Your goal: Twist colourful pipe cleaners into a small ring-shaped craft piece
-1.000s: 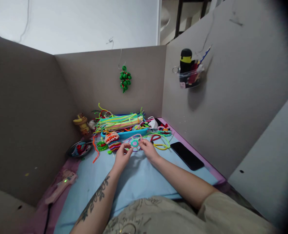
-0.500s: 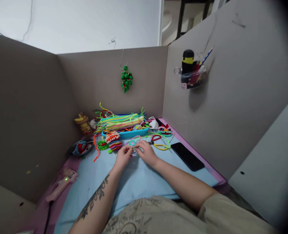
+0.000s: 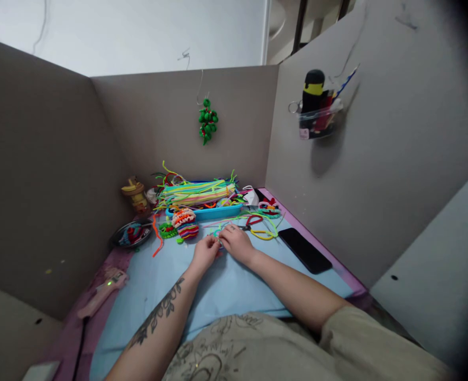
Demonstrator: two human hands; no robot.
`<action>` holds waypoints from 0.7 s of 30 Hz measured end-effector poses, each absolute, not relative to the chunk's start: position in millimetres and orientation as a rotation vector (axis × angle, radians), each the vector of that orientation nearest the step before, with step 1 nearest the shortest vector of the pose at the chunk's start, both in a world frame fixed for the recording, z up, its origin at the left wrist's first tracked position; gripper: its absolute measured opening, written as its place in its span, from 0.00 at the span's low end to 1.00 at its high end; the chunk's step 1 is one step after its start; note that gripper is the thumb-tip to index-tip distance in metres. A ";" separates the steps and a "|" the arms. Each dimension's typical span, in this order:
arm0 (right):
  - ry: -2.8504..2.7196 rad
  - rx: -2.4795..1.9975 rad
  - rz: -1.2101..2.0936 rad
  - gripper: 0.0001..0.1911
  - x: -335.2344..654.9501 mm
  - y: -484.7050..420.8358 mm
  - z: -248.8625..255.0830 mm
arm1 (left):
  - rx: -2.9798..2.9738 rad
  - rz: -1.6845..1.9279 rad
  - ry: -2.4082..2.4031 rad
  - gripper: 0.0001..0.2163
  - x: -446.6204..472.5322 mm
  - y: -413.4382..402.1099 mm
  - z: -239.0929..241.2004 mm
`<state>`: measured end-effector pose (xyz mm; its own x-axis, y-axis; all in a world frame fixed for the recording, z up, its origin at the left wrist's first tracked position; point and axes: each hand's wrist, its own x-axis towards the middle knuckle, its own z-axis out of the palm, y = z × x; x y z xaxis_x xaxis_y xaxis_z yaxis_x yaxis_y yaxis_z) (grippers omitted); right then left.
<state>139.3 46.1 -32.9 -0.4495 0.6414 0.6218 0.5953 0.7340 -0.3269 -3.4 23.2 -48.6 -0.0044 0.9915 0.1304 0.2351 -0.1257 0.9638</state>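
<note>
My left hand (image 3: 205, 252) and my right hand (image 3: 236, 244) meet over the light blue mat (image 3: 218, 280), fingertips pinched together. Between them is a small teal-and-pink pipe cleaner piece (image 3: 217, 232), mostly hidden behind the fingers. Just beyond my right hand lies a pair of scissors (image 3: 253, 222) with red and yellow handles. Left of my hands sit striped and peach-orange pipe cleaner pieces (image 3: 187, 231) and a green one (image 3: 167, 229).
Behind stands a blue tray (image 3: 218, 213) heaped with pipe cleaners (image 3: 200, 193). A black phone (image 3: 305, 250) lies right; a pink glue gun (image 3: 104, 293) and dark bowl (image 3: 117, 239) are left. Grey panels enclose the table, with a hanging cup (image 3: 319, 119) and green ornament (image 3: 208, 121).
My hands have drawn closer together, covering more of the teal-and-pink piece. The camera view has shifted slightly.
</note>
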 end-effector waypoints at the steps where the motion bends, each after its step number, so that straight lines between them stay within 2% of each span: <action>1: -2.178 -0.924 0.076 0.07 138.9 46.1 -32.9 | 1.476 1.198 1.342 0.08 -3.2 22.2 -47.1; 13: -2.176 -1.017 0.038 0.05 135.0 46.0 -38.6 | 1.447 1.160 1.361 0.05 -3.6 19.8 -45.0; 21: -1.787 -0.999 0.418 0.04 146.7 61.9 -34.3 | 1.311 1.380 1.289 0.09 -10.6 26.9 -38.3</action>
<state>146.7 61.9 -34.3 -0.1540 0.7856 0.5993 0.4379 0.5980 -0.6713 -10.6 26.9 -38.3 -0.1240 0.9806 0.1519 0.0845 -0.1420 0.9862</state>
